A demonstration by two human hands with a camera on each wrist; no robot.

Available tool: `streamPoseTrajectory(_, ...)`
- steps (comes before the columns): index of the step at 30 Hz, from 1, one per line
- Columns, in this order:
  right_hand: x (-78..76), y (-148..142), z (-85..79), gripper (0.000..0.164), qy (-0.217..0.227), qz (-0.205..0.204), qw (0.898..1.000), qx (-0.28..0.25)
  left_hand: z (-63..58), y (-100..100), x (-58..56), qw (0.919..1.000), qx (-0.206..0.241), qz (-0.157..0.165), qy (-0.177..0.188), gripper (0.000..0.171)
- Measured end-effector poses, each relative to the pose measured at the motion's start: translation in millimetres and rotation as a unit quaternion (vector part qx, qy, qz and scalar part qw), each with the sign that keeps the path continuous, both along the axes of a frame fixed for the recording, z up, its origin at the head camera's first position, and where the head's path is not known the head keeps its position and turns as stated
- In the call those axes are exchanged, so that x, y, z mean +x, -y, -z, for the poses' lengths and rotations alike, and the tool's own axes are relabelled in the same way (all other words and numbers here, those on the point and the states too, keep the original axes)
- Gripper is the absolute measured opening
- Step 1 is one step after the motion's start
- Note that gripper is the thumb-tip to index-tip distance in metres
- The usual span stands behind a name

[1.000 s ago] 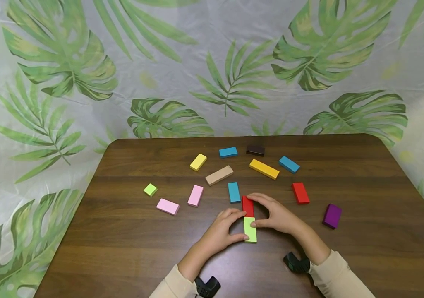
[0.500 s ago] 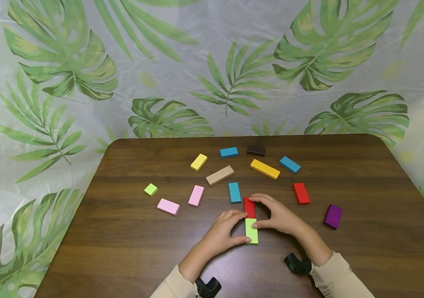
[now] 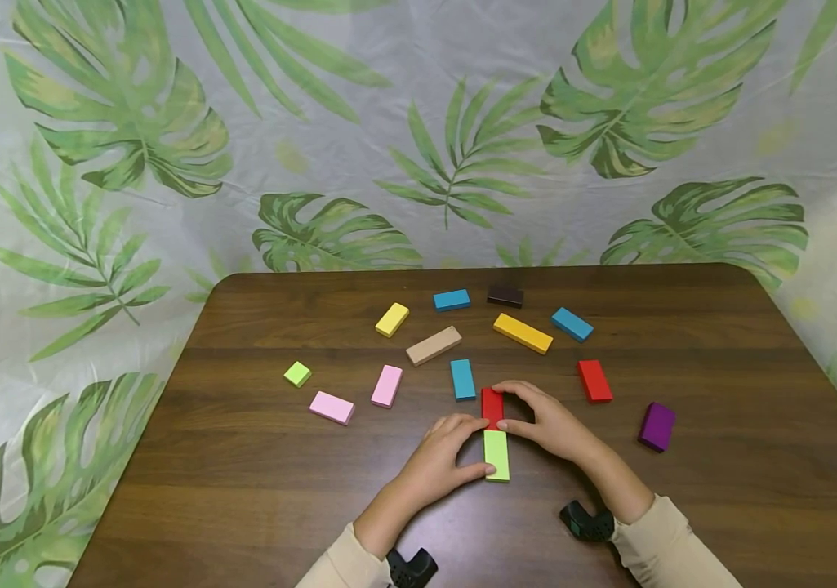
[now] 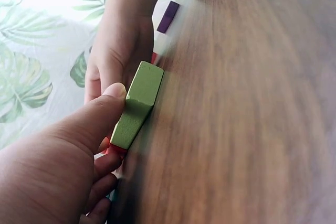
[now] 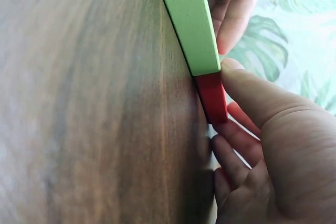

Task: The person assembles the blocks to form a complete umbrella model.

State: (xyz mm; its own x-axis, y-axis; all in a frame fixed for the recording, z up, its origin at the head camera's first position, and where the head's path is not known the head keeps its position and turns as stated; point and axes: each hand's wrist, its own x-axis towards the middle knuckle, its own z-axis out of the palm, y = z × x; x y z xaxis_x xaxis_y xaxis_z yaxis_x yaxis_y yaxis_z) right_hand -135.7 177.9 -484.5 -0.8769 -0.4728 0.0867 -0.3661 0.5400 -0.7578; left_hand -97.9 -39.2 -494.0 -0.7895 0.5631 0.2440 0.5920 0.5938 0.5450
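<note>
On the wooden table [image 3: 256,506], near its front middle, a light green block [image 3: 496,455] and a red block [image 3: 492,406] lie end to end. The left hand [image 3: 438,459] pinches the green one; the right hand [image 3: 550,423] pinches the red. To butt them cleanly, press the ends flush and keep the long edges in line. Loose blocks: three blue, two pink, two yellow, one each red, green, tan, purple, dark brown.
</note>
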Motion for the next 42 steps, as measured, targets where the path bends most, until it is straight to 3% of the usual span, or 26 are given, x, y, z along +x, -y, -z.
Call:
streamPoseTrajectory(18, 0.2, -1.9, -2.3, 0.051, 0.014, 0.005, 1.0, -0.013, 1.3, 0.3, -0.9, 0.9999, -0.004, 0.005, -0.01, 0.058)
streamPoseTrajectory(29, -0.7, -2.0, -1.2, 0.052, 0.02, -0.009, 1.0, -0.012, -1.3, -2.4, 4.0, 0.9999, -0.003, -0.006, -0.008, 0.057)
streamPoseTrajectory(42, 10.7, -5.6, -5.4, 0.075, 0.022, -0.047, 0.998, 0.033, -1.3, -2.2, 5.7, 0.9999, -0.004, -0.008, -0.01, 0.056)
